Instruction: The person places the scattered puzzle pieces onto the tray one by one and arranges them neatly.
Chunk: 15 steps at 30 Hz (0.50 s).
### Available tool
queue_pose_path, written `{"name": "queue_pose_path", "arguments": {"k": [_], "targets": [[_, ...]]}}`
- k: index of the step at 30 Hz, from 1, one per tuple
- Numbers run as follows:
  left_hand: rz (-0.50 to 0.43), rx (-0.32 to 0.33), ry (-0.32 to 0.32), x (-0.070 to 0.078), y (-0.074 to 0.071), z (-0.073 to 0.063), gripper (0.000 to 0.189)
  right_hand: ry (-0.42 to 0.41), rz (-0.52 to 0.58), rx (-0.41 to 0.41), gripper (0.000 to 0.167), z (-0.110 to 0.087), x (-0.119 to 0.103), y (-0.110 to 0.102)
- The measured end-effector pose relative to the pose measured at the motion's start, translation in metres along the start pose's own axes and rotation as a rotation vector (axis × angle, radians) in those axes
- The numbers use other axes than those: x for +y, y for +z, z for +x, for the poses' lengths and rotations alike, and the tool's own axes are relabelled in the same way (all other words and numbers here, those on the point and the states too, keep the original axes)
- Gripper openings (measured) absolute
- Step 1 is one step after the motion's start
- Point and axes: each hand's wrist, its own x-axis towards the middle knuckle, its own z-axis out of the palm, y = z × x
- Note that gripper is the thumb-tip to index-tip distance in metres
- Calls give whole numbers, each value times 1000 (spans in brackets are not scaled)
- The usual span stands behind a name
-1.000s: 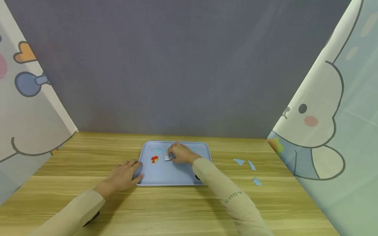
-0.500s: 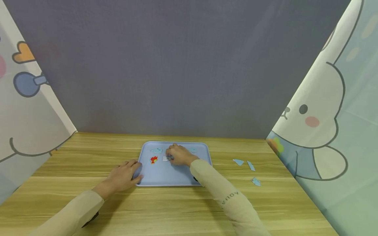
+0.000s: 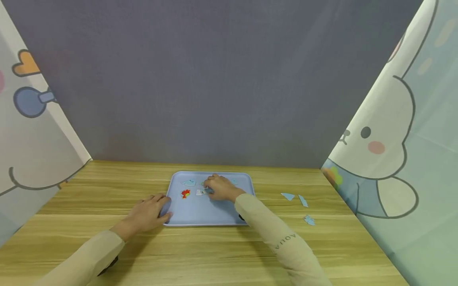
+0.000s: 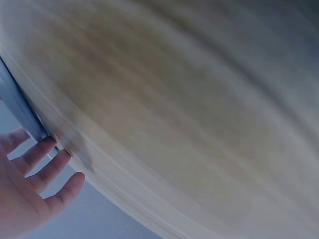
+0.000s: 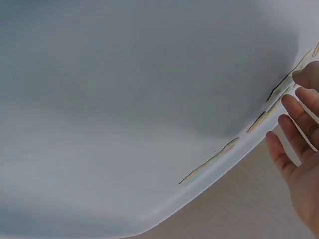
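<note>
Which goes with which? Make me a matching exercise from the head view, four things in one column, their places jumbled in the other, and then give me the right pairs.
Things
1. Left hand
2. Right hand
3. Red piece
4. Triangular pale blue piece

Places
A. On the wooden table, to the right of the tray
B. Over the tray, at the pieces near its middle
C. At the tray's left edge
D. Lying inside the tray, in its left part

Right pairs: 1-C, 2-B, 3-D, 4-A
</note>
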Motion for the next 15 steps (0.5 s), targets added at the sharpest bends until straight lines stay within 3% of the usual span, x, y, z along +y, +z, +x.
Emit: {"name": "queue_pose_path", "arguments": {"k": [15], "targets": [[0, -3, -2, -1, -2, 0, 49, -10, 38, 51, 24, -24, 15, -12]]}}
